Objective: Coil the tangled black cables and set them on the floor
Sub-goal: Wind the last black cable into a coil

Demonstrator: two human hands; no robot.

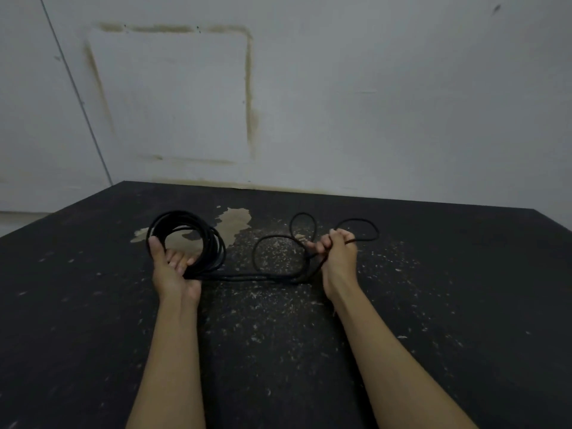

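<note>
A coil of black cable (198, 230) with several turns stands upright over the dark floor, held in my left hand (173, 267), palm up, thumb on the outside of the loops and fingers curled inside them. From the coil's bottom a strand runs right along the floor to loose cable loops (278, 239). My right hand (335, 252) grips this loose cable in a fist, with one loop sticking out to its right and two loops lying to its left.
The dark floor (278, 335) is speckled with pale scuffs and has a worn bare patch (235, 221) behind the coil. A white wall (340, 103) with a stained square outline rises close behind.
</note>
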